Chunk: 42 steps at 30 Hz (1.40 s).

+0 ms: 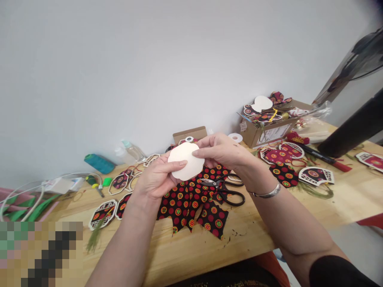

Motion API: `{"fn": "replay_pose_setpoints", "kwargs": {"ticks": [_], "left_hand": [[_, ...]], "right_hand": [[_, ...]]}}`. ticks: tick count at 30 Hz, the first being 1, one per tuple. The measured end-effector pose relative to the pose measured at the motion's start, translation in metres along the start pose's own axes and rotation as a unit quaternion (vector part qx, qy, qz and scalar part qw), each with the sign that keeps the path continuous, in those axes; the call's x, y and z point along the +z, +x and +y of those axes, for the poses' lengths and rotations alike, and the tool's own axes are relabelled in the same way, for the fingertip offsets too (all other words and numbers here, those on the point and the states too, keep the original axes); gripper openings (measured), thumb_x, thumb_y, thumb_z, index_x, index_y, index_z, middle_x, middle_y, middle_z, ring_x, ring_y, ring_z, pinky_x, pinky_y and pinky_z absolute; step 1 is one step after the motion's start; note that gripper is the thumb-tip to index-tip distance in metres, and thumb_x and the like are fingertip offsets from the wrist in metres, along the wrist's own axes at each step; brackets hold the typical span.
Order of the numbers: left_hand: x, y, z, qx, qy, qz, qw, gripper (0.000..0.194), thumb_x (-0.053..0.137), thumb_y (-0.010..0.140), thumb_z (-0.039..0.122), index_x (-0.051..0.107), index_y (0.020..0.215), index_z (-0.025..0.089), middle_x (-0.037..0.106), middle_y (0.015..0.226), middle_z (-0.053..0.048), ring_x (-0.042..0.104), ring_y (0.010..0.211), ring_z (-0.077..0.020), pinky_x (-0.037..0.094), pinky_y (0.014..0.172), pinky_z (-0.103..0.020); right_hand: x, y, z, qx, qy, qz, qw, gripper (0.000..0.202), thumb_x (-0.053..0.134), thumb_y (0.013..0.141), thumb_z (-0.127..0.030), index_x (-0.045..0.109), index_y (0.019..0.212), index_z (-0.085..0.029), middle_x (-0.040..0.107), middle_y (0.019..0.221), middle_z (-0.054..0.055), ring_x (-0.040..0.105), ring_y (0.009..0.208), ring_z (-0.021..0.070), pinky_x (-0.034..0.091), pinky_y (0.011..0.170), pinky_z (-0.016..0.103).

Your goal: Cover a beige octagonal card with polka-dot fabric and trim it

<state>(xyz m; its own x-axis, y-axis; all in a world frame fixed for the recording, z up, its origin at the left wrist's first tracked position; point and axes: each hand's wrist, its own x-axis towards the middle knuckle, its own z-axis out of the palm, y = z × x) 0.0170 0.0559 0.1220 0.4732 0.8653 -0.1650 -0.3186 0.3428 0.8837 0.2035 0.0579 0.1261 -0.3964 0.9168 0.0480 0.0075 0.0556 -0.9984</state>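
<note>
A pale, flat cut-out with a scalloped edge [188,169] is held up above the table between both hands. My left hand [160,171] pinches its lower left side, thumb across the front. My right hand [220,149] grips its upper right edge between thumb and fingers. What backs the cut-out is hidden from me. Below lie pieces of black fabric with red and yellow round motifs [176,203]. Black-handled scissors [223,186] rest on the fabric, under my right wrist.
Decorated fabric ornaments with white frames [103,214] lie on the wooden table [251,227] at both sides. A cardboard box full of pieces [260,135] stands at the back right. Teal thread [99,163], a screwdriver [93,184] and a bottle [131,151] are at the left. A black post [353,123] rises at the right.
</note>
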Motion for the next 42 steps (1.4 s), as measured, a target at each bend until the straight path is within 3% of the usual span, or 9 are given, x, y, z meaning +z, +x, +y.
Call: {"fn": "replay_pose_setpoints", "kwargs": {"ticks": [6, 9, 17, 22, 31, 35, 42], "left_hand": [[-0.006, -0.003, 0.005, -0.012, -0.004, -0.023, 1.0, 0.057, 0.062, 0.078, 0.004, 0.055, 0.133, 0.015, 0.076, 0.099, -0.01, 0.072, 0.08, -0.0216, 0.061, 0.073, -0.032], [-0.009, -0.005, 0.008, -0.012, -0.004, -0.036, 0.999, 0.051, 0.058, 0.081, 0.004, 0.056, 0.131, 0.011, 0.076, 0.094, -0.012, 0.073, 0.08, -0.0236, 0.062, 0.071, -0.036], [-0.009, -0.005, 0.007, 0.004, -0.009, 0.012, 1.0, 0.037, 0.062, 0.079, 0.006, 0.066, 0.115, 0.008, 0.075, 0.083, -0.011, 0.07, 0.065, -0.0191, 0.061, 0.057, -0.03], [-0.007, -0.001, 0.003, 0.032, -0.071, 0.024, 0.997, 0.02, 0.066, 0.077, 0.009, 0.073, 0.096, 0.007, 0.075, 0.076, -0.008, 0.067, 0.063, -0.0158, 0.058, 0.058, -0.025], [-0.007, 0.0, -0.008, 0.072, -0.101, -0.058, 0.991, 0.046, 0.077, 0.069, 0.028, 0.068, 0.11, 0.011, 0.075, 0.098, -0.013, 0.07, 0.087, -0.0255, 0.054, 0.071, -0.03], [-0.001, -0.003, -0.012, 0.089, -0.079, -0.053, 0.991, 0.045, 0.079, 0.062, 0.017, 0.068, 0.106, 0.012, 0.074, 0.103, -0.012, 0.068, 0.095, -0.0287, 0.054, 0.076, -0.033], [0.006, -0.006, -0.013, 0.102, -0.068, -0.007, 0.992, 0.05, 0.075, 0.063, 0.004, 0.063, 0.111, 0.014, 0.072, 0.105, -0.01, 0.068, 0.095, -0.0261, 0.055, 0.078, -0.034]], "right_hand": [[-0.002, 0.0, -0.001, -0.007, -0.002, 0.01, 1.0, 0.012, 0.064, 0.074, -0.022, 0.064, 0.067, -0.012, 0.053, 0.044, -0.006, 0.044, 0.037, 0.0037, 0.029, 0.037, 0.016], [-0.006, 0.0, 0.002, -0.008, -0.007, 0.012, 1.0, 0.016, 0.066, 0.074, -0.027, 0.065, 0.07, -0.012, 0.051, 0.041, -0.006, 0.041, 0.035, 0.0038, 0.026, 0.036, 0.017], [-0.005, 0.0, 0.002, -0.001, -0.021, 0.026, 0.999, 0.021, 0.067, 0.072, -0.033, 0.066, 0.072, -0.012, 0.048, 0.038, -0.007, 0.037, 0.034, 0.0036, 0.021, 0.037, 0.02], [-0.004, -0.002, 0.001, -0.007, -0.033, 0.038, 0.999, 0.026, 0.068, 0.072, -0.038, 0.068, 0.073, -0.012, 0.049, 0.043, -0.005, 0.037, 0.037, 0.0039, 0.021, 0.038, 0.02], [-0.006, -0.008, 0.002, -0.032, -0.059, 0.004, 0.998, 0.033, 0.067, 0.081, -0.045, 0.07, 0.08, -0.012, 0.05, 0.048, -0.004, 0.036, 0.042, 0.0052, 0.021, 0.042, 0.021], [-0.004, -0.009, 0.001, -0.035, -0.064, 0.003, 0.997, 0.031, 0.066, 0.082, -0.043, 0.07, 0.079, -0.012, 0.048, 0.047, -0.004, 0.035, 0.042, 0.005, 0.02, 0.043, 0.021], [-0.001, -0.011, -0.005, -0.038, -0.086, 0.009, 0.996, 0.031, 0.065, 0.081, -0.043, 0.071, 0.08, -0.013, 0.047, 0.045, -0.005, 0.034, 0.041, 0.0056, 0.019, 0.041, 0.021]]}}
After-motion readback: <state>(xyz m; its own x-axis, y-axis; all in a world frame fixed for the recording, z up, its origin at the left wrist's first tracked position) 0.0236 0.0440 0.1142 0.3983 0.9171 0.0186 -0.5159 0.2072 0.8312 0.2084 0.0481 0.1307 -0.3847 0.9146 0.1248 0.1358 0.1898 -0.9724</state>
